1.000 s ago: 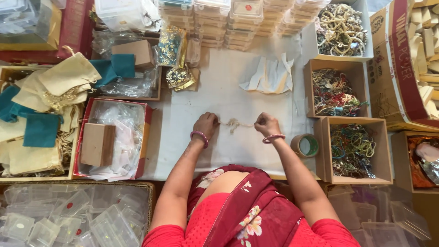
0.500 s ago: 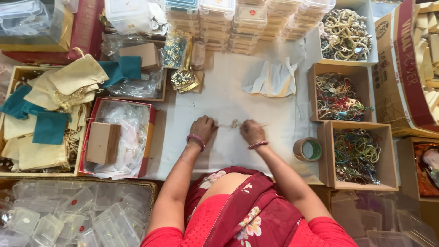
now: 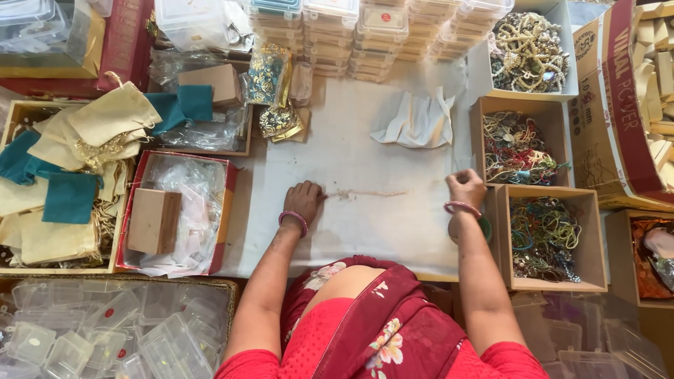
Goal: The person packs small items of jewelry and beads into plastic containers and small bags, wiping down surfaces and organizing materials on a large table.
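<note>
Chain (image 3: 368, 193), thin and pale gold, lies stretched nearly straight across the white surface (image 3: 351, 231). Left hand (image 3: 303, 200) pins its left end, grip pinched on it. Right hand (image 3: 467, 188) sits well clear of the free end, by the cardboard box of bangles (image 3: 547, 235); fingers curled, grip apparently empty, hard to tell. Judgement: keep the pinned end firm and flat, so nothing kinks. Crumpled white paper (image 3: 418, 121) lies beyond.

The right hand (image 3: 466, 188) hides most of the tape roll (image 3: 484, 229); its fingertips curl under, so their hold is unclear; the chain (image 3: 365, 193) is too thin to make out its links; the clear boxes (image 3: 105, 337) run off the bottom edge; the carton (image 3: 618, 98) is cut at the right.
</note>
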